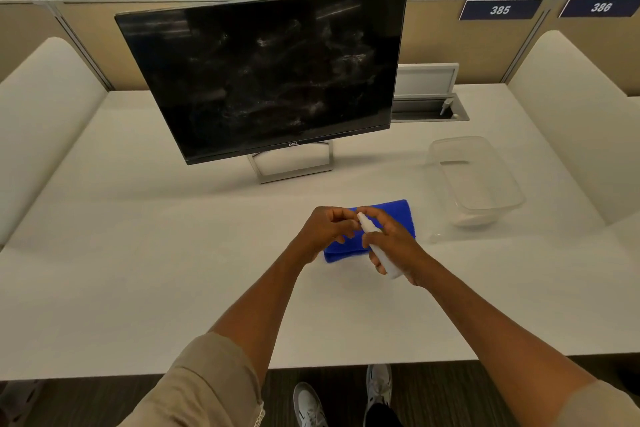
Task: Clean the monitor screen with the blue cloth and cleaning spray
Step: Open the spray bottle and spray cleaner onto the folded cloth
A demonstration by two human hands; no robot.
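A black monitor (pixel 270 73) with a smeared, streaky screen stands on a silver stand at the back of the white desk (pixel 138 270). A folded blue cloth (pixel 398 215) lies on the desk in front of it, partly hidden by my hands. My right hand (pixel 394 246) is wrapped around a small white spray bottle (pixel 372 234), held tilted above the cloth. My left hand (pixel 325 229) is beside it, with its fingertips at the bottle's top end. Whether the bottle carries a cap I cannot tell.
A clear plastic container (pixel 446 152) sits on the desk to the right of the cloth. Behind it is an open cable hatch (pixel 429 107). Beige partitions flank the desk on both sides. My shoes (pixel 308 402) show below the desk's front edge.
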